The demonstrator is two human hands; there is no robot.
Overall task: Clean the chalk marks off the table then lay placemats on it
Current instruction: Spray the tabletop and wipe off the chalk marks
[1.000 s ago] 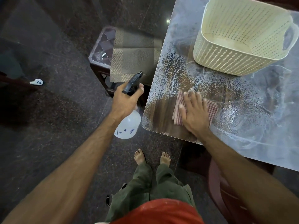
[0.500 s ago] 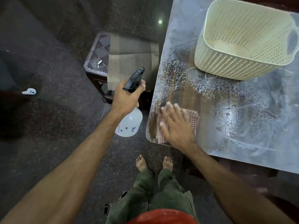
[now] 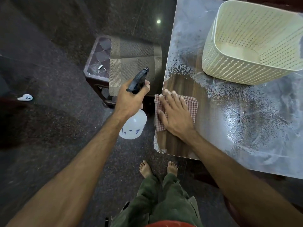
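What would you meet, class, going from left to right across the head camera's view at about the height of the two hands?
Small white object on the floor → left hand gripping the black-triggered clear spray bottle → right hand pressing the red-checked cloth → wet, chalk-smeared wooden table.

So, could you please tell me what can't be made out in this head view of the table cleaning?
- Table: its right and far parts are cut off by the frame edge, so the remaining chalk there is unknown.
- Checked cloth: its middle is hidden under the right hand.
- Placemats on the stool: stacked, count unclear.
- Spray bottle: the left hand hides its neck.
- Small white floor object: too small to identify.
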